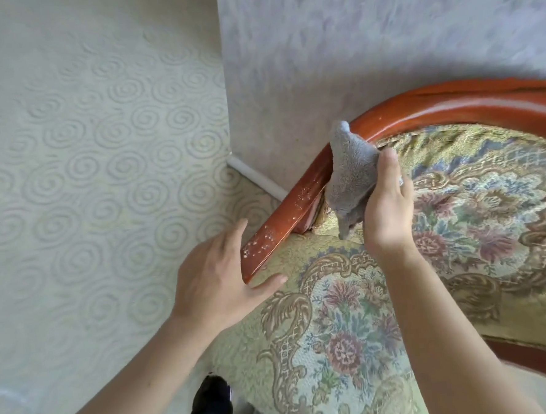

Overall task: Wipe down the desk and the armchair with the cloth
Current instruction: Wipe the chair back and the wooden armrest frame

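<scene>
Right hand [384, 200]: fingers closed around a grey cloth [349, 176], thumb uppermost, pressing it against the curved wooden frame [419, 111] of the armchair where the back rail bends down into the arm. Cloth: soft, fleecy pile, bunched, one corner peaking over the rail and another hanging toward the seat; part of it is hidden behind the palm.

Left hand [218, 274]: open, fingers spread, holding nothing — thumb just beside the lower end of the arm rail [276, 229]; contact cannot be told.

Rail: glossy reddish-brown wood, rounded, speckled with pale droplets or flecks.

Upholstery [342, 324]: woven tapestry, floral medallions in gold scrollwork on yellow-green ground; seat and backrest cut off at the right and bottom edges.

Surroundings: cream carpet [88, 186] embossed with spirals, mottled pale wall [351, 42], white skirting strip [257, 177]. A dark shape at the bottom edge — indistinct.
</scene>
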A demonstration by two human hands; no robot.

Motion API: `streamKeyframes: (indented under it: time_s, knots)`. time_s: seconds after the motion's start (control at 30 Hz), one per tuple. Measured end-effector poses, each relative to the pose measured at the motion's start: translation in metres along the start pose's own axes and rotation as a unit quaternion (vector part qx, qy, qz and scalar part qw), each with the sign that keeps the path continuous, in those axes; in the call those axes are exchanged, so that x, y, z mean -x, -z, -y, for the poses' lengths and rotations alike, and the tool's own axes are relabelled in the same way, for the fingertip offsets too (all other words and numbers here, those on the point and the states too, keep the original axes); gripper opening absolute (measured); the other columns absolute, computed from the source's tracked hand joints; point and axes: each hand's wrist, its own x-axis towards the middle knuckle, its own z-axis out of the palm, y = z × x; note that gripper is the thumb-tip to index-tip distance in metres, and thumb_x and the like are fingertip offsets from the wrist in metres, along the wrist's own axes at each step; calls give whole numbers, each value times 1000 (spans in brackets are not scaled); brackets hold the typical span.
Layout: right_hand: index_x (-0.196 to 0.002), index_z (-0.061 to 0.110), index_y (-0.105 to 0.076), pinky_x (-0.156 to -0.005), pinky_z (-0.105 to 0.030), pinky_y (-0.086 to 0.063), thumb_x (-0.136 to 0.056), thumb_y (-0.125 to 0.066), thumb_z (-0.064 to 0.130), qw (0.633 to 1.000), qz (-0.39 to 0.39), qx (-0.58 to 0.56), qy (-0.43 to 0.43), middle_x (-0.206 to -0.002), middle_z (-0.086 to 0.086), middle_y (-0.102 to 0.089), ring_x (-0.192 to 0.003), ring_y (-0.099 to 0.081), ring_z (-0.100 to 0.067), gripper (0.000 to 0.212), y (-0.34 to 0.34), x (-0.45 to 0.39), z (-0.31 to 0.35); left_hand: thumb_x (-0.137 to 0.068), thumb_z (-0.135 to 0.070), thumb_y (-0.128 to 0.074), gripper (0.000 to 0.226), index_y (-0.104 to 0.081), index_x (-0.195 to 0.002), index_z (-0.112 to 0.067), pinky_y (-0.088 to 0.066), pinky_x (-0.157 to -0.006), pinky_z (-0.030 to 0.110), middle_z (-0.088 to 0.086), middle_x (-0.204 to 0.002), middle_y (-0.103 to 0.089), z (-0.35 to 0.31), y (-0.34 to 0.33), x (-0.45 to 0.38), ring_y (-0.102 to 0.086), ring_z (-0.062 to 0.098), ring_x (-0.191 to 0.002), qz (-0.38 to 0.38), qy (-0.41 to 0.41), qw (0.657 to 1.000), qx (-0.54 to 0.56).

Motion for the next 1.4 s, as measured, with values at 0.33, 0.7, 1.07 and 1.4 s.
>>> streamKeyframes:
  time_s: [0.33, 0.7, 1.07, 1.4]
  knots:
    - [-84, 50, -64, -76, -29, -57, -94, -42, 62, 998, -25, -52, -13, -92, 21, -63, -68, -62, 12, 27, -13, 63, -14, -63, -101, -45, 112, -49, -143, -22, -53, -89, 30, -6, -129, -67, 30, -6, 70, -67, 14, -112, -48, 49, 997, 20]
    - [-140, 22, -56, -74, -31, -54, -107, -24, 42, 960, 227, -2, 167, -107, 5, -75, -84, -65, -8, 50, -39, 144, -59, -53, -101, -50, 112, -45, -140, -31, -53, -77, 30, -13, -110, -70, 49, -23, 98, -70, 13, -96, -26, 133, 983, 124]
    - [-136, 1, -56, -121, -43, -27, -102, -33, 20, 781, 384, 264, 416, -145, -11, -53, -145, -37, -23, 45, -60, 156, -82, -57, -90, -61, 88, -45, -126, -39, -50, -69, 19, -29, -96, -66, 66, -32, 116, -63, -6, -82, -68, 165, 959, 223]
    - [-134, 2, -59, -122, -43, -25, -102, -32, 19, 771, 428, 245, 403, -144, -9, -54, -145, -38, -20, 45, -60, 179, -86, -59, -90, -58, 73, -67, -102, -32, -46, -57, 25, -14, -72, -69, 81, -35, 133, -68, 11, -69, -65, 160, 973, 154]
